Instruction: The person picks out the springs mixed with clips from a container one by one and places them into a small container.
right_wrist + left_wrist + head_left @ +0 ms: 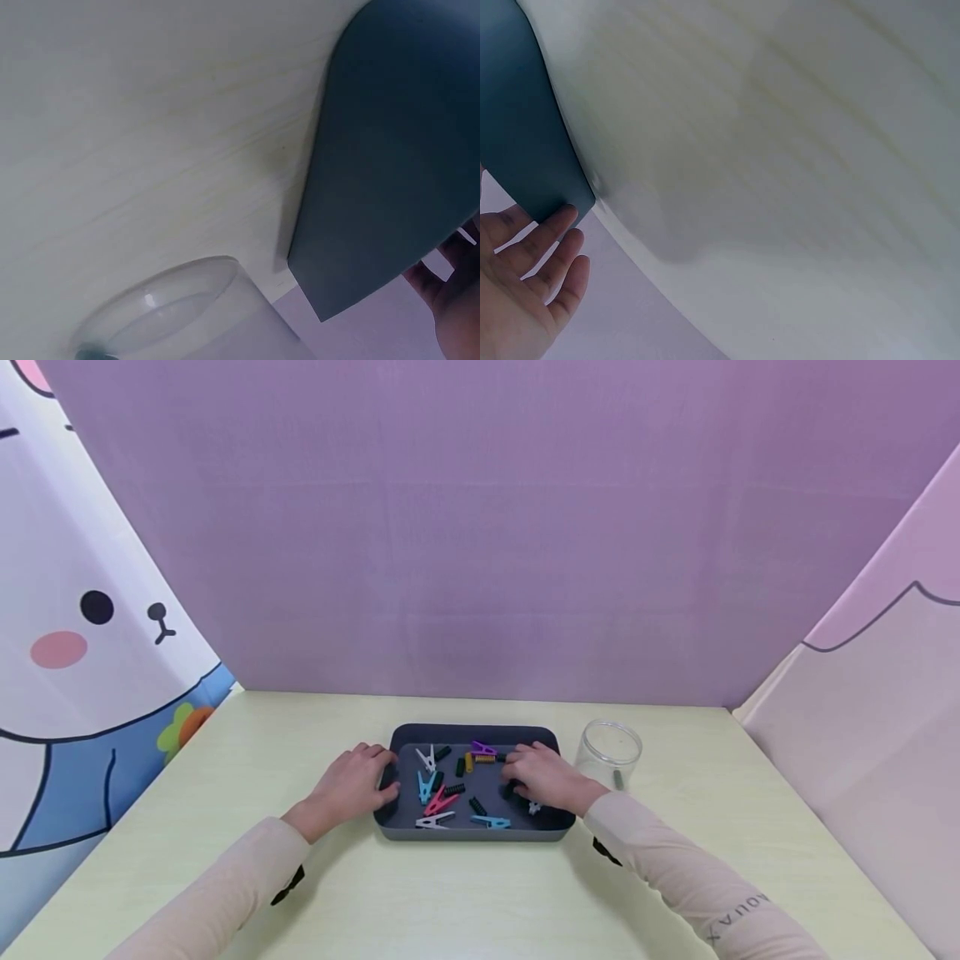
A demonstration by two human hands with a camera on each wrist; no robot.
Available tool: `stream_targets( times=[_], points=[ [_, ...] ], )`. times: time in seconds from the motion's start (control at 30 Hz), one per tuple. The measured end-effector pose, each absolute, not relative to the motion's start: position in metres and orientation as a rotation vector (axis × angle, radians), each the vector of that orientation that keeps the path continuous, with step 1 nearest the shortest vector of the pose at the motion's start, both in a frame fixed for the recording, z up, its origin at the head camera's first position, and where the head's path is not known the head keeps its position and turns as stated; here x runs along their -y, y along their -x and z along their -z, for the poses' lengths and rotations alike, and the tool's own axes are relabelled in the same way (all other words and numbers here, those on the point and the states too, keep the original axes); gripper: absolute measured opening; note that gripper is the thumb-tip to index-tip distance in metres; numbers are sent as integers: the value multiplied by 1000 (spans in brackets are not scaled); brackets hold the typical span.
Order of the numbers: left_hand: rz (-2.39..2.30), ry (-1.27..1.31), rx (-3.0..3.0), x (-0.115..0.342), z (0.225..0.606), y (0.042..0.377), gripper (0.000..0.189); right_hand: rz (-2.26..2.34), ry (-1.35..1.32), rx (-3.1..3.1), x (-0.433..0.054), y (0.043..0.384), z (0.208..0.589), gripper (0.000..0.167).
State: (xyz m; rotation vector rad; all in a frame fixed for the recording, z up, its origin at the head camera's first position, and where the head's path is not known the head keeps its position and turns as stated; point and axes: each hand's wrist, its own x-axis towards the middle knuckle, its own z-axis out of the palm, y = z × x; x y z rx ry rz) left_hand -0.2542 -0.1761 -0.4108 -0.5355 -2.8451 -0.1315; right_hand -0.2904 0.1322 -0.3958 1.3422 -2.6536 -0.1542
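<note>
A dark grey tray (480, 835) holds a mix of small plastic clips and coil-like pieces. The clips include a red one (439, 802), a blue one (425, 787), a white one (435, 820) and a purple one (483, 748). Several black spring-like pieces (454, 790) and two yellow ones (485, 759) lie among them. At the tray's left end, my left hand (352, 789) holds the wall, thumb inside and fingers outside. My right hand (547, 775) reaches into the right end, fingers down by a black piece; whether it pinches anything is hidden.
A clear jar (611, 745) stands just right of the tray, with a small dark piece (618, 779) low in it. The pale wooden table (480, 902) runs back to a purple cloth wall (480, 568). Printed cloths (90, 710) hang at the sides.
</note>
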Motion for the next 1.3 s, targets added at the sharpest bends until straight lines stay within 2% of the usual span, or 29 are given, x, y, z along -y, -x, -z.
stream_targets(
  times=[0.7,1.3],
  points=[
    [116,540,2824,177,413,254,42,81,-1284,2688,-137,291,392,14],
    [117,538,2830,177,412,254,41,-12,-1207,2634,-153,290,363,13]
  ],
)
